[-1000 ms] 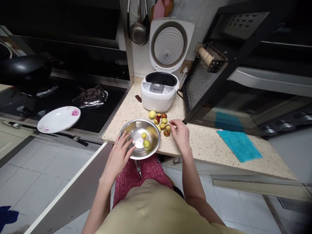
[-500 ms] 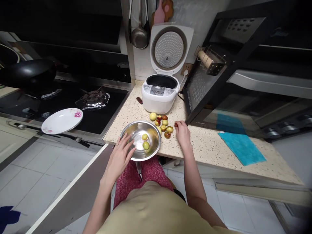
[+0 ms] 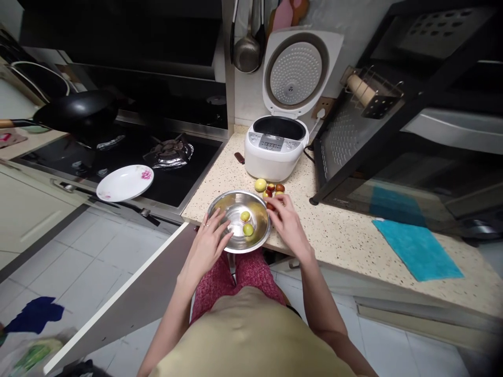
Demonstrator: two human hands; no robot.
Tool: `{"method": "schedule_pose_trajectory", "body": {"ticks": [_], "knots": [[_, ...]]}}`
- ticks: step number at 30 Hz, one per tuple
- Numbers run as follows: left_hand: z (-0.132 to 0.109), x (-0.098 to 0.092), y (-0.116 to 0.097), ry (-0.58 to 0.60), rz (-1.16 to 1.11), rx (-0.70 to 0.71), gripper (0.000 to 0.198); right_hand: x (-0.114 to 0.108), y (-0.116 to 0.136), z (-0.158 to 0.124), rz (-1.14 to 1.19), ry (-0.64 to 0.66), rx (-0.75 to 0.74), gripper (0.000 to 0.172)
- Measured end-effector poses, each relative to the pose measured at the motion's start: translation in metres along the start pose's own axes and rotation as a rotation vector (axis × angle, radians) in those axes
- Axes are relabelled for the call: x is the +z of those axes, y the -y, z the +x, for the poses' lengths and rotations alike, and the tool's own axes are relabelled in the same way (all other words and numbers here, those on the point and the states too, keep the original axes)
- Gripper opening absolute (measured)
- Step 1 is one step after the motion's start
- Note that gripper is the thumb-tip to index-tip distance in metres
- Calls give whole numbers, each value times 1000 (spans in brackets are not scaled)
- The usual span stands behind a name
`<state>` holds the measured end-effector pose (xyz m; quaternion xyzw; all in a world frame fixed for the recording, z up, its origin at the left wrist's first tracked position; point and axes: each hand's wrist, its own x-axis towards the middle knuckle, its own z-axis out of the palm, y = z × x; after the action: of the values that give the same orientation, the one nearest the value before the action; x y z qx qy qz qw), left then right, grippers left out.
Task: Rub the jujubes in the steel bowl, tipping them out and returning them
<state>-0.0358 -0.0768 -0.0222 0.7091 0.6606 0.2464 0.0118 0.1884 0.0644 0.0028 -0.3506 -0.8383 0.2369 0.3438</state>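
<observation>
A shiny steel bowl (image 3: 257, 242) stands at the counter's front edge with two yellow-green jujubes (image 3: 248, 229) inside. My left hand (image 3: 206, 243) lies over the bowl's left rim, fingers spread and touching it. At the right rim, my right hand (image 3: 290, 225) has its fingertips pinched around a red-brown jujube (image 3: 270, 206). Just behind that hand, several yellow and brown jujubes (image 3: 260, 185) lie on the counter, some of them hidden by the fingers.
Behind the fruit is a white rice cooker (image 3: 271, 162), its lid raised. A flowered plate (image 3: 121, 183) sits at the stove's front edge, a black wok (image 3: 78, 110) farther back. An oven (image 3: 412, 173) and a turquoise cloth (image 3: 420, 248) are to the right. A cabinet door (image 3: 129, 288) stands ajar at left.
My right hand has moved left from beyond the loose jujubes to the bowl's right rim, carrying a jujube. My left hand keeps its place on the bowl. The view has turned slightly left.
</observation>
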Motion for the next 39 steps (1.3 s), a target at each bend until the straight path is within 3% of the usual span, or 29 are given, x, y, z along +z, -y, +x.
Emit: {"method": "schedule_pose_trajectory", "body": {"ticks": [4, 10, 14, 19, 27, 34, 39], "knots": [[0, 0, 0, 6, -7, 0, 40, 27, 27, 5, 98, 243, -118, 26], [0, 1, 2, -15, -14, -17, 39, 54, 32, 13, 41, 461, -199, 19], [-1, 1, 2, -28, -13, -34, 38, 60, 31, 17, -23, 548, -205, 25], [-1, 1, 1, -42, -21, -35, 39, 61, 32, 17, -48, 558, -168, 27], [-2, 2, 4, -28, -11, -23, 40, 41, 30, 9, 51, 438, -111, 21], [-2, -4, -3, 31, -10, 23, 40, 6, -4, -20, 57, -45, 49, 16], [-2, -5, -9, 74, -18, 30, 40, 4, -31, -36, -169, -185, 191, 22]]}}
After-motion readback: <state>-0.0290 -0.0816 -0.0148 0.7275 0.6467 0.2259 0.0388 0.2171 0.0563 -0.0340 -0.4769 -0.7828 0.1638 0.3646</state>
